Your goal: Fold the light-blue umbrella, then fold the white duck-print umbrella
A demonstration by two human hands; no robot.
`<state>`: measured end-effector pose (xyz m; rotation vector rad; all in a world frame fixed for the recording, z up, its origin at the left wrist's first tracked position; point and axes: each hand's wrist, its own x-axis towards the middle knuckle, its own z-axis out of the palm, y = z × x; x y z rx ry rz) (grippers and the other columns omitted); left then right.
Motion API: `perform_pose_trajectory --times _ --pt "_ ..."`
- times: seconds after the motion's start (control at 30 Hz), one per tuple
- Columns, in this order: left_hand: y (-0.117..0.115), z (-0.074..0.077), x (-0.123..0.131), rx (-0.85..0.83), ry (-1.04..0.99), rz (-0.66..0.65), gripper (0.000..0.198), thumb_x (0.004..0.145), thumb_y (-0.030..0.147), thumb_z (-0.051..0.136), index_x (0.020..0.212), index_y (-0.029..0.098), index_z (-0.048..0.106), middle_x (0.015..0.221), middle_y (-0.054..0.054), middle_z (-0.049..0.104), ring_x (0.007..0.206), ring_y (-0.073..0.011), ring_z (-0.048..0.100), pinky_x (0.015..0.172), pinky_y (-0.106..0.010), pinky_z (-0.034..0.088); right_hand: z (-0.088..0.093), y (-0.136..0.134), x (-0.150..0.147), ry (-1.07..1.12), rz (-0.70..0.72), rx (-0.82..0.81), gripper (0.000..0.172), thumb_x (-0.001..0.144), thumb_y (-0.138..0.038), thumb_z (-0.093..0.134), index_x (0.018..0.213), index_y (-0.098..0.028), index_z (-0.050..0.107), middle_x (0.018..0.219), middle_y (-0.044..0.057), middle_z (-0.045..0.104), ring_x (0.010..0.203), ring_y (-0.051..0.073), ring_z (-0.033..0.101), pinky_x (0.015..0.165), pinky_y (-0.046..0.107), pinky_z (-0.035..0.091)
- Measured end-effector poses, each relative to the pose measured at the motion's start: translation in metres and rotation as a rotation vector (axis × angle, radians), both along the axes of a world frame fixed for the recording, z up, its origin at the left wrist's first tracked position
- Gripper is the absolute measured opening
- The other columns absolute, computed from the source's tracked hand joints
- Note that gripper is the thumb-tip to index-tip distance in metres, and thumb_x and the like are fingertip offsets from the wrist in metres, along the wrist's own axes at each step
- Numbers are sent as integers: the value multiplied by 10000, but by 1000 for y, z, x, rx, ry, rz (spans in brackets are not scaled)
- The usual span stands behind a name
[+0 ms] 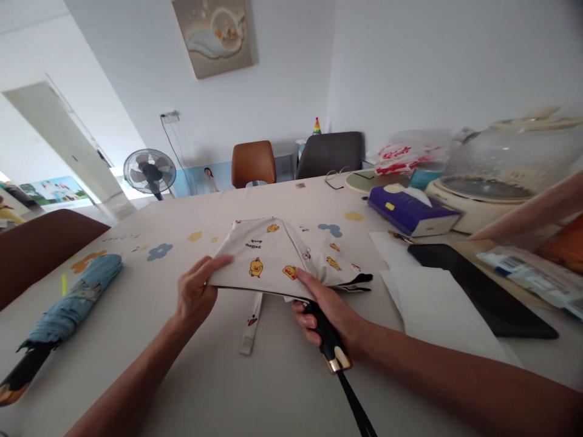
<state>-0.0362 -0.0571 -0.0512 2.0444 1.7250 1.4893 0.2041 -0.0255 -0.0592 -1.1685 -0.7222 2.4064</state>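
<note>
A cream umbrella point(273, 249) printed with yellow ducks is collapsed, its fabric panels loose and spread above the table. My right hand point(330, 309) wraps round the top of its black handle, the thumb lying on the fabric. My left hand point(198, 288) pinches the left edge of a panel between thumb and fingers. A closure strap point(250, 328) hangs from below the canopy, and a black wrist cord runs from the handle's gold-trimmed end toward me. To the left lies a rolled blue umbrella point(77, 303) with a black handle.
On the right of the table point(191, 370) are a purple tissue box point(412, 209), white paper sheets point(437, 303), a black tablet-like slab point(492, 297), a packet of wipes point(532, 276) and a large glass-lidded pot point(510, 170). Chairs and a fan point(149, 170) stand beyond.
</note>
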Motion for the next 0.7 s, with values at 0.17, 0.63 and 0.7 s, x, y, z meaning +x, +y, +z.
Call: perform_pose_trajectory --times 0.17,0.63,0.7 --pt "6 0 -10 -126 90 -109 532 585 4 342 947 231 660 772 -2 596 694 -122 543 597 -217 403 2 1 1 -15 -1 15 485 707 -648 523 606 -189 403 430 -64 363 302 52 326 280 180 322" --pt "7 -1 -2 -417 -146 -298 445 788 313 534 1231 284 512 1280 -62 514 1051 -230 547 880 -358 446 8 8 10 -129 -18 370 379 790 -454 426 532 -182 377 349 -66 357 248 69 362 286 182 279" --pt "8 4 4 -420 -330 -304 403 813 349 506 1204 256 532 1274 -71 517 1096 -231 515 886 -353 441 6 10 13 -149 1 445 388 780 -459 427 512 -185 365 339 -65 351 243 71 354 283 186 284"
